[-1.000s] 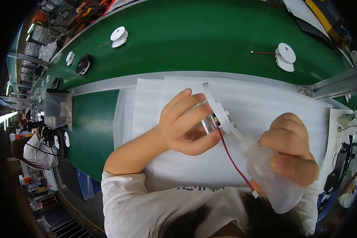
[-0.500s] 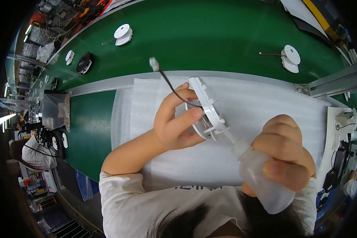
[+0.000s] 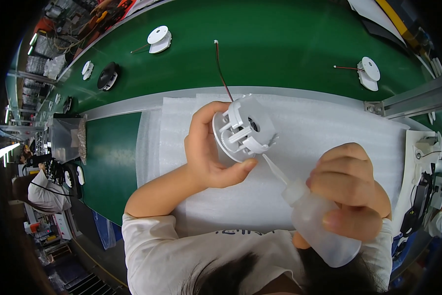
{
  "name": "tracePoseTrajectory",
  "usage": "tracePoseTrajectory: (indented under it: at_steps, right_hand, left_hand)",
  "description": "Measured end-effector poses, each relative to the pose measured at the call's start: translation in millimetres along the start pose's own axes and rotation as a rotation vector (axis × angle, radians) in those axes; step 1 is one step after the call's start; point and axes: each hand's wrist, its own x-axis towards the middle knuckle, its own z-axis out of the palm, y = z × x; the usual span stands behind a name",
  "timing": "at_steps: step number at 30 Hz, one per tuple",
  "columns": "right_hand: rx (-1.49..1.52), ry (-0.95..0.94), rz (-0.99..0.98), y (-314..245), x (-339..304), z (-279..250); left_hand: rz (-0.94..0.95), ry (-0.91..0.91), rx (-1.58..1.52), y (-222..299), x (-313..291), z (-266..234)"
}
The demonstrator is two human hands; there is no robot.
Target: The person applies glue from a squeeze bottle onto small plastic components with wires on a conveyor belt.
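White geared assembly [image 3: 236,136] is held up over the foam sheet [image 3: 324,125]. Left of sheet: clear bin [image 3: 66,137], contents hard to make out. Over sheet's left part: left hand [image 3: 206,155] curled round the assembly, most fingers hidden behind it. Cable [image 3: 220,73] extends past sheet's far edge, its root hidden. Over sheet's near right: translucent squeeze bottle [image 3: 321,231], nozzle [image 3: 276,170] just beside assembly, contact unclear; right hand [image 3: 346,179] wrapped around bottle, covering part. Beyond sheet's far right: white round unit [image 3: 370,70], underside partly hidden.
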Motion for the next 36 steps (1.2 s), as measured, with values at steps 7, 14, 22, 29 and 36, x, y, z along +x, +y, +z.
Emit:
tracePoseTrajectory:
  at_steps: [7, 14, 22, 29, 36]
  right_hand:
    - [0.000, -0.015, -0.001, 2.4, -0.4, -0.1]
    - [-0.055, -0.080, 0.022, -0.2, -1.5, -4.2]
    - [-0.080, -0.159, -0.023, 2.9, -4.7, -10.1]
    - [-0.096, -0.158, -0.031, 5.2, -7.4, -11.0]
    - [-0.084, -0.114, -0.031, 7.7, -6.8, -6.5]
  left_hand:
    - [0.007, -0.033, -0.064, 3.9, -0.5, 6.5]
    - [-0.127, -0.007, -0.096, 10.5, -1.4, 6.7]
    - [-0.520, 0.091, -0.512, 31.6, 2.9, 14.5]
    - [-0.568, 0.043, -0.540, 31.8, 9.2, 15.9]
    - [-0.613, 0.129, -0.523, 31.7, 11.8, 13.8]
